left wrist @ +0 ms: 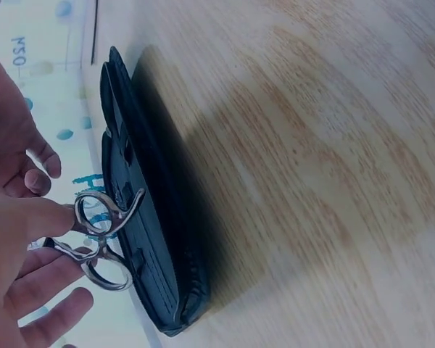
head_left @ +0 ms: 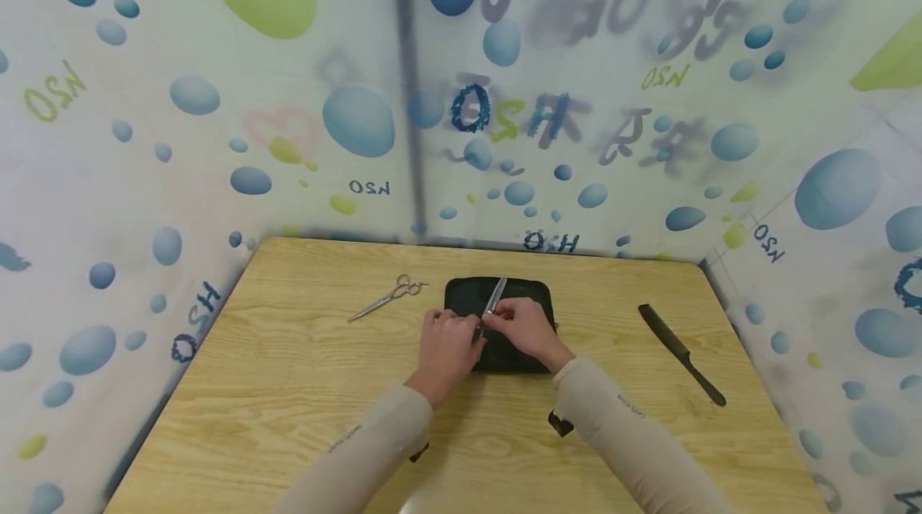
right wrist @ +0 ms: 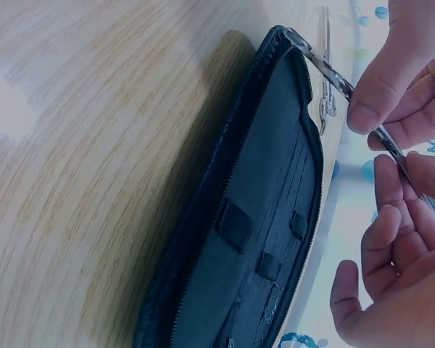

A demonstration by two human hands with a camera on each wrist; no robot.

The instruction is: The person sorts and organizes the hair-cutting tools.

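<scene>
Gleaming silvery scissors (head_left: 494, 298), apparently closed

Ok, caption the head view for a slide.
Left hand and right hand hold silver metal scissors over a black rectangular case on a pale wooden table.

You hold silver metal scissors with ring handles (head_left: 495, 297), slanted, their blades pointing away from you, above a black rectangular zippered case (head_left: 535, 293). This case lies flat before you, unzipped, its inner loops showing.
</scene>
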